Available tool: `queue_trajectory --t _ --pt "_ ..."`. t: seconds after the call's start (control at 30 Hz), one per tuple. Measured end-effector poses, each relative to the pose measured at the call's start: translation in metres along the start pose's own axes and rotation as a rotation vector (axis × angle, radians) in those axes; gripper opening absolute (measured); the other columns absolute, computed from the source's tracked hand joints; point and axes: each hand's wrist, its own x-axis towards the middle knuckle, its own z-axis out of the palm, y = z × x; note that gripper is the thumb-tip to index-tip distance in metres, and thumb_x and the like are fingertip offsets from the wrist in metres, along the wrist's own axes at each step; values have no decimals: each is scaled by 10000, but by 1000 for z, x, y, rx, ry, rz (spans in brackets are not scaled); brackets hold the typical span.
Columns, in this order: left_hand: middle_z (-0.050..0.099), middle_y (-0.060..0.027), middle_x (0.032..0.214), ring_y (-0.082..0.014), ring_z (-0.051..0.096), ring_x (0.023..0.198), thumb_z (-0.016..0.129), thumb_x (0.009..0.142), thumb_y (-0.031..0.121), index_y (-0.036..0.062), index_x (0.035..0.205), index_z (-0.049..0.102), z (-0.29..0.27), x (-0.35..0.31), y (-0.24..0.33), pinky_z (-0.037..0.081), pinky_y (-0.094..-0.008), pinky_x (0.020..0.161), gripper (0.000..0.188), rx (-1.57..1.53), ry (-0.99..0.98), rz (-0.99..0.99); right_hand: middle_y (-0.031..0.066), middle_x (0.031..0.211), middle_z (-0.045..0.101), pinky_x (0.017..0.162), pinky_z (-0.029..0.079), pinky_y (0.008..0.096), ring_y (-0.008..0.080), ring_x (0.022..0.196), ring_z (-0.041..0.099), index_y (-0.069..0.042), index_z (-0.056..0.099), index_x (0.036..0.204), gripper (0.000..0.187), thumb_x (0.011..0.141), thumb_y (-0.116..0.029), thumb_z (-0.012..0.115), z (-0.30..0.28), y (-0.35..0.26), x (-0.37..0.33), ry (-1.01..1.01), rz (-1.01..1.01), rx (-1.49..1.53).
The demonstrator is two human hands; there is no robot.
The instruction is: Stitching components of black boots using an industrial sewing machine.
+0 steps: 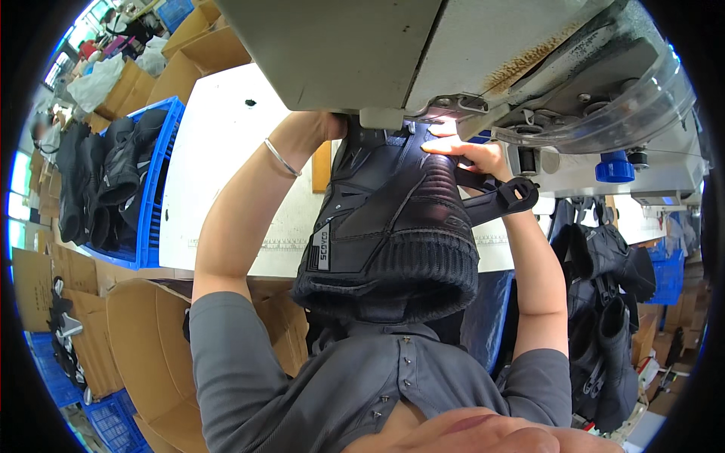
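Observation:
A black boot (385, 219) with a ribbed knit cuff lies with its opening toward me, and its far end runs beneath the head of a sewing machine (355, 53). My right hand (477, 153) grips the boot's right side near the lit needle area, its fingertips pressing on the surface. A black strap with a buckle (515, 198) sticks out from that side, across my right forearm. Against the boot's far left side rests my left hand (326, 125); the boot and machine head hide its fingers. The needle itself is not visible.
On the left, a blue crate (172, 174) full of black boots stands beside the white table (226, 151). An open cardboard box (143, 340) is below. More black boots (608, 260) hang at the right. A clear cover (604, 113) and blue knob (614, 167) jut from the machine.

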Motion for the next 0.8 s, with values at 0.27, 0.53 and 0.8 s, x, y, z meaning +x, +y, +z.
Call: queue_trajectory --t 0.27,0.53,0.8 --pt "611 -199 1037 -243 667 818 658 721 53 -41 1113 551 14 -8 -6 593 -294 651 417 86 83 107 41 757 671 600 505 241 124 644 635 -100 675 954 262 703 -25 688 -3 -40 34 -43 -256 -298" --pt "604 -208 1048 -256 642 912 663 762 98 -70 1158 510 -13 -1 -14 579 -311 748 457 -81 -96 -16 85 1033 635 735 473 287 201 846 607 -71 663 1015 365 651 -88 696 -13 -38 12 -85 472 283" --pt "614 -206 976 -254 651 854 503 896 167 -85 1070 529 1 -5 -17 577 -370 735 307 -59 55 -3 72 997 630 706 461 281 189 824 592 -57 647 1004 332 674 -75 674 -18 -28 6 -94 197 75"
